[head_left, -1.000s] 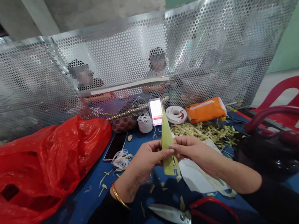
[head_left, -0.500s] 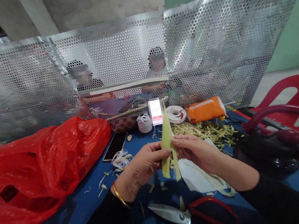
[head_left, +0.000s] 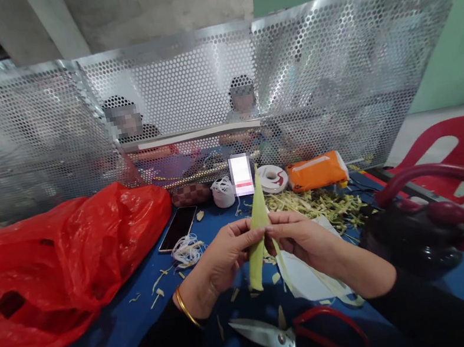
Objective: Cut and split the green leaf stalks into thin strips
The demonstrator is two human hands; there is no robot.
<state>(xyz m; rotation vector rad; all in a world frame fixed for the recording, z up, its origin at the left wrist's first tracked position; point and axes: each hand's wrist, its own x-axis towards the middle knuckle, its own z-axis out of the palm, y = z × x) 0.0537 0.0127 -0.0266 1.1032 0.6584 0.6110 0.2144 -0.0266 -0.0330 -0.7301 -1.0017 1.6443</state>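
Note:
A long pale yellow-green husk leaf (head_left: 256,208) is held upright over the blue table, narrowing to a point at its top. My left hand (head_left: 231,249) is closed, pinching the leaf between thumb and fingers near its middle. My right hand (head_left: 301,239) pinches the leaf's right edge, its thumb tip close to the left thumb; a narrow strip hangs below it. Scissors (head_left: 283,338) with one red and one yellow handle lie below the hands. White paper (head_left: 301,275) lies under my right hand, and small leaf scraps are scattered nearby.
At left spreads a red plastic bag (head_left: 61,275) beside a phone (head_left: 179,227) and tangled white string (head_left: 188,249). A white spool (head_left: 273,179), an orange packet (head_left: 318,171) and a pile of shreds (head_left: 328,207) lie behind. A dark kettle (head_left: 421,230) stands right; perforated metal screen (head_left: 181,87) behind, people beyond.
My hands have come closer together on the leaf, the thumbs now nearly meeting. Below them, the leaf's two lower parts stand further apart and the right one looks narrower.

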